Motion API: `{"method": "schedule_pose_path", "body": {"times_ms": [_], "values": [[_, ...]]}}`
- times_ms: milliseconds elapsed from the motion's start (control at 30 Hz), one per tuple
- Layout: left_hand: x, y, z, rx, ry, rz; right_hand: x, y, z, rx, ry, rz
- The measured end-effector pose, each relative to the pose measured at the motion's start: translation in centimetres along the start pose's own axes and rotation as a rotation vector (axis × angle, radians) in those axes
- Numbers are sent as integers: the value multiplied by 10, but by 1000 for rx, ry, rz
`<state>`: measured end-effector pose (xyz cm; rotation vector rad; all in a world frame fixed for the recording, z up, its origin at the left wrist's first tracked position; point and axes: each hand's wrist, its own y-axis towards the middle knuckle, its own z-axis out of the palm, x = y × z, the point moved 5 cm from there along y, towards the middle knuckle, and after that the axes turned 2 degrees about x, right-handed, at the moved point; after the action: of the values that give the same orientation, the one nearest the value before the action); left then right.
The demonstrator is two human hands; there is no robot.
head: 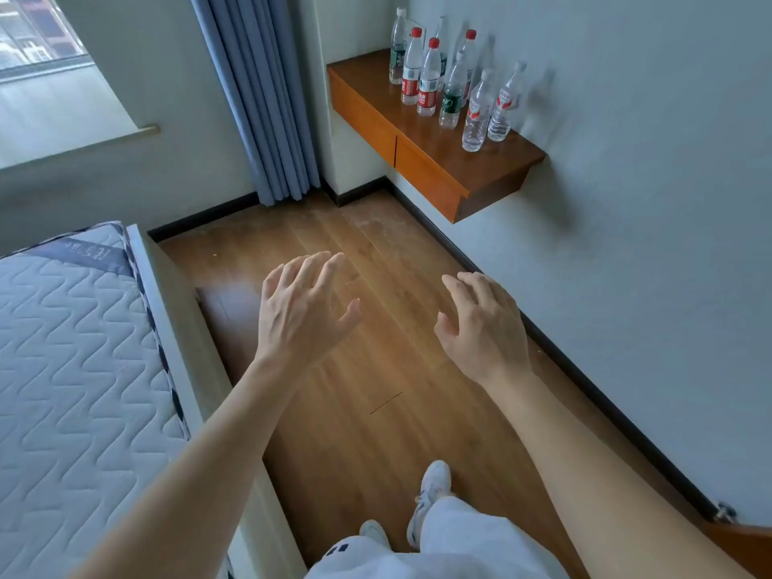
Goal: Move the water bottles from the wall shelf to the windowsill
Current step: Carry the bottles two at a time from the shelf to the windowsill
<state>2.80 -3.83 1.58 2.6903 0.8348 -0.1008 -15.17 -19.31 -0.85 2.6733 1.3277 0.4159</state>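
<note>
No text can be read. The water bottles point(429, 79) on the wall shelf point(422, 154) carry red, green and white labels, and the mattress point(75, 369) bears a grey tag point(90, 254), all with print too blurred to make out.

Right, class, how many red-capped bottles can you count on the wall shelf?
3 red-capped bottles: two side by side toward the shelf front, one behind by the wall; more may hide behind others.

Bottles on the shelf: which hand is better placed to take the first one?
Probably the right hand. It is open and empty, on the side of the shelf and bottles; the left hand, also empty, is nearer the bed.
</note>
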Motion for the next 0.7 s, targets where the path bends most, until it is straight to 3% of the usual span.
{"method": "schedule_pose_path", "body": {"times_ms": [300, 700], "values": [[9, 72, 30, -11, 6, 36, -24, 71, 28, -10, 12, 18], [-15, 263, 82, 19, -10, -9, -112, 248, 48, 10, 67, 66]]}}
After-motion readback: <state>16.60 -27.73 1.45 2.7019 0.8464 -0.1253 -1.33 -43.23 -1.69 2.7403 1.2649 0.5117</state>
